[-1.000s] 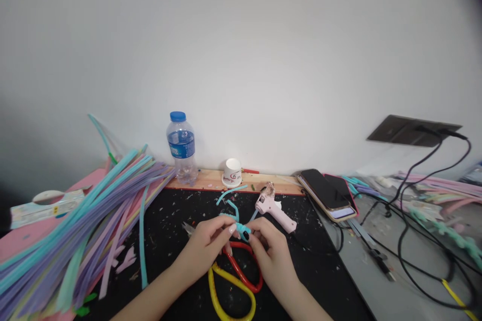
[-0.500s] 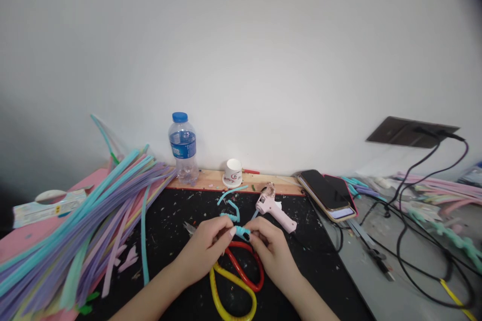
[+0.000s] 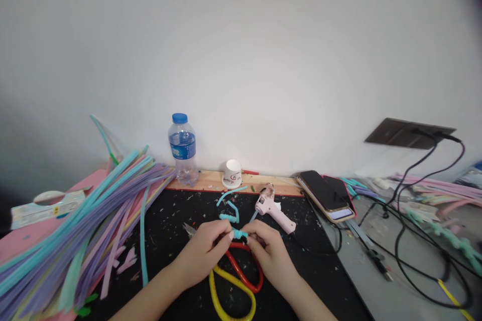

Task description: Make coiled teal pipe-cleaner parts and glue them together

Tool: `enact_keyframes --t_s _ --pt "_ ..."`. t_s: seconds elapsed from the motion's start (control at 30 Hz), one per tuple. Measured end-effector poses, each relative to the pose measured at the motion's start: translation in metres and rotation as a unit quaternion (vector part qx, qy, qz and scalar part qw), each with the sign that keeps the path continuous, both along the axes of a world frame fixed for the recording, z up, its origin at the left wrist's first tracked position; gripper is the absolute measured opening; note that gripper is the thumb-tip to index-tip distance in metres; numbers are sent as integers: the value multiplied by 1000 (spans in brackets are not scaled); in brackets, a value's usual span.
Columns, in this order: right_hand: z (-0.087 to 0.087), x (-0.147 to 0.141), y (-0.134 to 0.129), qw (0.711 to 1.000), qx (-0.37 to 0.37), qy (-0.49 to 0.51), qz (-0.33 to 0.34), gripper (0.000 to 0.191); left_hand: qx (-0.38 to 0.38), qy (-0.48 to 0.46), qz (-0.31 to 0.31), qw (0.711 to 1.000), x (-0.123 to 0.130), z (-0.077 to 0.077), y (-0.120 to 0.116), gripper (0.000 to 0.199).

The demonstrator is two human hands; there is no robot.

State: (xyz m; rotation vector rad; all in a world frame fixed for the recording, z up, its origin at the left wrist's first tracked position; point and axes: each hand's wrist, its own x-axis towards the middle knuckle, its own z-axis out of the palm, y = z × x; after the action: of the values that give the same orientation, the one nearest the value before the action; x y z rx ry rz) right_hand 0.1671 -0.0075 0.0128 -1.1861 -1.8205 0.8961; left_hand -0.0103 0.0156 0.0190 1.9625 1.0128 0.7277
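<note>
Two hands on turquoise coil

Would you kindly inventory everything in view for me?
wall: one, pale grey, back
mat: one, black, centre
wooden strip: one, tan, along wall
coiled piece: one, turquoise, low centre
bent strips: several, turquoise, on mat
scissors: one, red-and-yellow, on mat
glue gun: one, pink, on mat
bottle: one, clear and blue, near wall
cup: one, white, on wooden strip
stick: one, red, beside cup
phones: at least two, dark, right
pastel strips: many, mixed, left
scraps: several, pink, left
further strips: many, pastel, far right
cables: several, black, right
socket plate: one, dark, on wall
packet: one, pale, left
left hand: one, bare, holding coiled piece
right hand: one, bare, holding coiled piece
</note>
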Motion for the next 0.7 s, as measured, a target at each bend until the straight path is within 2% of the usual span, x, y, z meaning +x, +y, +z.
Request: enact_keyframes --t_s 0.7 --pt "-2 -1 0 999 -7 33 1 23 15 31 -3 999 0 -4 1 28"
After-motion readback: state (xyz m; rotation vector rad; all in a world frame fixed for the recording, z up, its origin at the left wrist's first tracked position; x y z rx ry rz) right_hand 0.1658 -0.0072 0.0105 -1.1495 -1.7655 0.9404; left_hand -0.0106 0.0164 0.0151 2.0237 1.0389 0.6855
